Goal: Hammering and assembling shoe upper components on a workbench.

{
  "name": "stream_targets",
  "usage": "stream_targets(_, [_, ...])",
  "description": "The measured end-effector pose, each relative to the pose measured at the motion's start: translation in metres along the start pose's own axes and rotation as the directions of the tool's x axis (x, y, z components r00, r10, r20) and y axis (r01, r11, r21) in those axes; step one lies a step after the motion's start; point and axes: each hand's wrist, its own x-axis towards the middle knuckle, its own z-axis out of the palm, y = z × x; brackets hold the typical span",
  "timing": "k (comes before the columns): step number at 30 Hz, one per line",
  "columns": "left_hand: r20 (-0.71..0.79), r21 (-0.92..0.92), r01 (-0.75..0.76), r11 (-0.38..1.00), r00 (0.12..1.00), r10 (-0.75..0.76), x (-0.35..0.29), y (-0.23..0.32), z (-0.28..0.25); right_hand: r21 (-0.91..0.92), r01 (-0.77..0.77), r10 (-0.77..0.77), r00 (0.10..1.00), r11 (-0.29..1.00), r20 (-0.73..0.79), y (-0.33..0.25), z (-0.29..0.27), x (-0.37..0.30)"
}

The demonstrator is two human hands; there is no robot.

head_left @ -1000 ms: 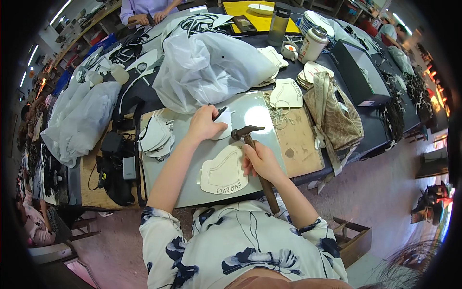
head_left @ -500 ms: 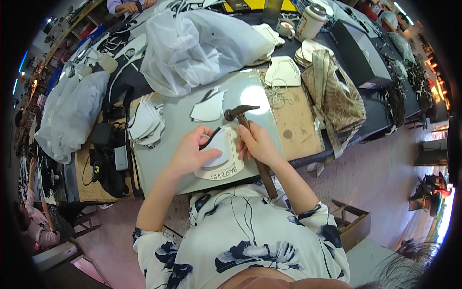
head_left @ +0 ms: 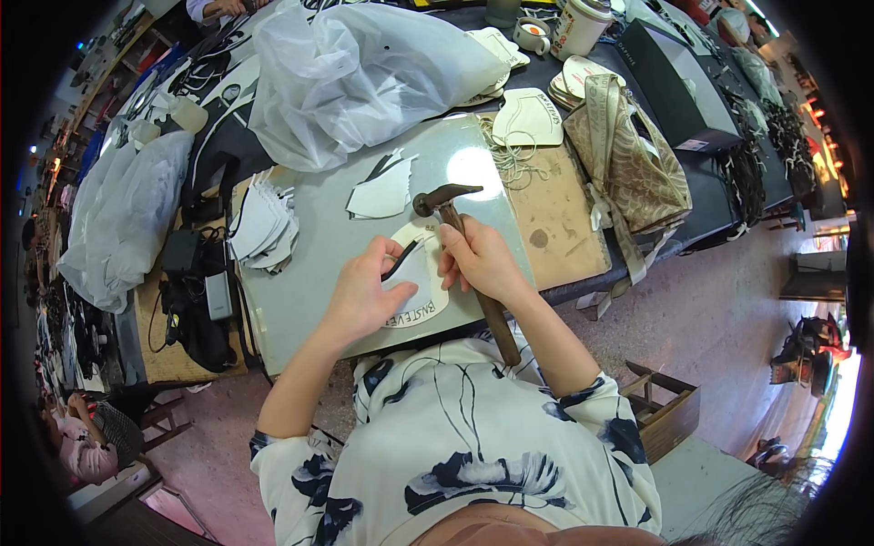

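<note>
The left hand [head_left: 364, 287] has come back from the small pile [head_left: 381, 191] at 11 o'clock to the cream card [head_left: 435, 305] in front of the person, and a white piece [head_left: 414, 278] with a dark edge now lies over that card. The step in hand looks like lining the piece up with the card; the next move probably calls for evening its edge. Left thumb and fingers spread over the piece; whether they pinch it I cannot tell. The right hand [head_left: 482, 259] is wrapped around a hammer [head_left: 494, 320], its fingertips by the card's 3 o'clock side. That hammer seems the main hindrance, tying up the hand. A stack [head_left: 262, 227] lies at 10 o'clock, twine [head_left: 519, 164] at 1, a patterned bag [head_left: 628, 168] at 2.
</note>
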Motion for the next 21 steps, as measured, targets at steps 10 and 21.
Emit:
stream_targets(10, [0.035, -0.068, -0.006, 0.998, 0.999, 0.008, 0.0041, 0.0027, -0.0086, -0.048, -0.014, 0.013, 1.0, 0.999, -0.007, -0.004, 0.0, 0.0009])
stream_targets(21, [-0.008, -0.004, -0.015, 1.0, 1.0, 0.015, 0.0044, -0.0019, -0.0007, -0.05, -0.003, 0.001, 1.0, 0.999, -0.026, -0.0054, 0.0006, 0.0003])
